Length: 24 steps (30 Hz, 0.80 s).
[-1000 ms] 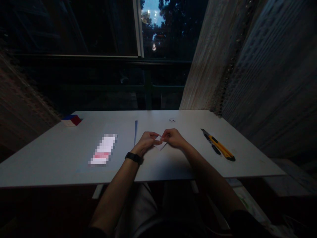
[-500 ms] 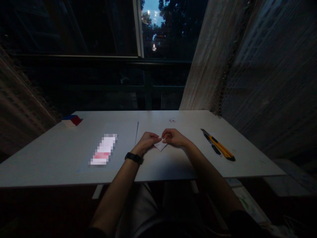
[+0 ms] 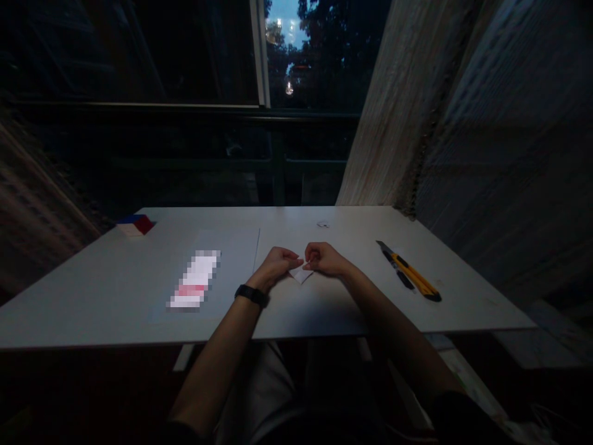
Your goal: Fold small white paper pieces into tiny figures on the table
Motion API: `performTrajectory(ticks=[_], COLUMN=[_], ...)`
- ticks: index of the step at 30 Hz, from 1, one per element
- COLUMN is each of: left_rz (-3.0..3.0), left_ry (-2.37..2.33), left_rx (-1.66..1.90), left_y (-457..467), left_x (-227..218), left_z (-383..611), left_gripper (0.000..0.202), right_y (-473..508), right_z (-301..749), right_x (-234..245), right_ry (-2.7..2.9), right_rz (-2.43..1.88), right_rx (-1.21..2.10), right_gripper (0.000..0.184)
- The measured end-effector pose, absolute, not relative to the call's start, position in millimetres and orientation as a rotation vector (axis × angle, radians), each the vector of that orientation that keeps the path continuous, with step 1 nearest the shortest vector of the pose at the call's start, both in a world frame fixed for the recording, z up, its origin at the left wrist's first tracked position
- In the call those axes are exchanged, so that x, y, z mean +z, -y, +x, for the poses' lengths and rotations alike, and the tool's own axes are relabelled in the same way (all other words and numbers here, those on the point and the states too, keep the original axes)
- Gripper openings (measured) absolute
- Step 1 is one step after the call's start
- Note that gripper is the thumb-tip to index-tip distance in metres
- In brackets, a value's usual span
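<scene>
While the left hand [image 3: 277, 262] pinches one side of the small white paper [image 3: 301, 275], the right hand [image 3: 324, 258] grasps the other.

Two hands [image 3: 277, 263] [image 3: 326, 258], one folded paper [image 3: 301, 274], one cube [image 3: 134, 225], one yellow cutter [image 3: 416, 277]

The left grip [image 3: 277, 262] and right grip [image 3: 324, 258] hide parts of the folded paper [image 3: 302, 275], and pixelation blots out the bright rectangle [image 3: 194, 278].
</scene>
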<state>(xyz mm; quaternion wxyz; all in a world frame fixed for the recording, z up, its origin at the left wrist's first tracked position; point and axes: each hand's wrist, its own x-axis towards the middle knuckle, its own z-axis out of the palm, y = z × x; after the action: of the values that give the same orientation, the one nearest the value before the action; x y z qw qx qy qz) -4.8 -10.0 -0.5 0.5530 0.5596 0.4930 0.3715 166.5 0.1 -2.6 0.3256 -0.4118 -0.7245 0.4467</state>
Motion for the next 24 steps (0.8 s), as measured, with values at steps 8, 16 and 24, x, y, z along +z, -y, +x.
performTrajectory(ticks=[8,16,24], left_rz=[1.315,1.423,1.409], left_ry=[-1.136,-1.099,-1.08], left_rx=[0.799,0.732,0.696], left_y=[11.8,13.1,12.8], left_x=[4.5,6.1,5.5], left_z=[-6.5,-8.2,-8.4], left_gripper=[0.035,0.044,0.045], right_y=[-1.5,-2.3,-1.0], right_z=[169.4,172.5,177.3], right_x=[-0.8,-2.0,3.6], right_ry=[1.887,1.861,1.893], right_rz=[-1.109,-1.076,-1.074], right_rx=[1.186,1.3,1.35], right_gripper=[0.027,0.031,0.035])
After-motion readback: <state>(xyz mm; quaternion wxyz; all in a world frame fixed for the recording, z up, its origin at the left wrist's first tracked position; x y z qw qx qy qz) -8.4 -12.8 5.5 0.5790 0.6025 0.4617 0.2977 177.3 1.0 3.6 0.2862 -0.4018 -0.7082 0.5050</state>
